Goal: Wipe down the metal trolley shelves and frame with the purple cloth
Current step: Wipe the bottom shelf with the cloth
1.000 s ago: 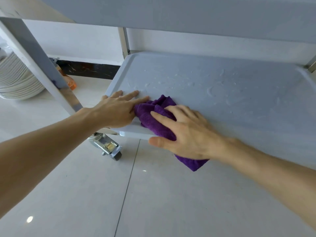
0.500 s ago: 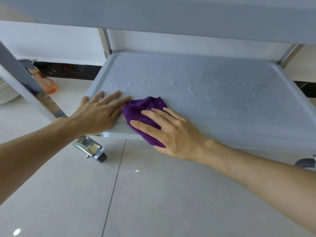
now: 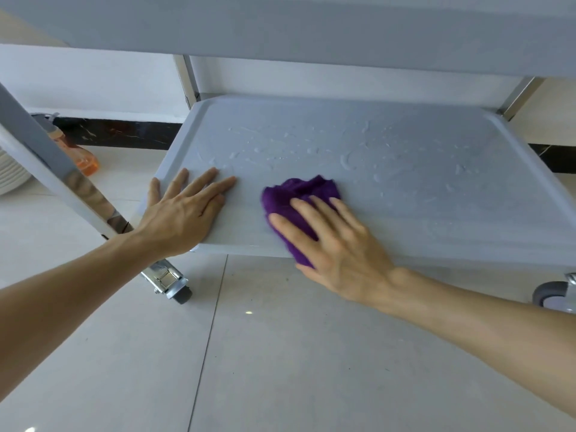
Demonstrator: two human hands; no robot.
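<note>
- Purple cloth [image 3: 299, 194] is lying bunched on the near part of the trolley's lower shelf [image 3: 405, 188], its near end hanging over the shelf's front edge.
- Head view: the right hand [image 3: 330, 241] is pressing down on the cloth with fingers spread and nearly straight, flat on top, not curled round it.
- The left hand [image 3: 184, 210] is resting flat at the shelf's near-left corner, fingers extended, holding nothing and bracing the trolley.
- Since half a second ago the cloth is sliding rightward, leaving a gap between it and the left hand where the two were touching.
- The strip near the left hand is looking dull and streak-free; droplets [image 3: 311, 148] are still sitting across the middle and back, so most of this shelf probably remains to be wiped.
</note>
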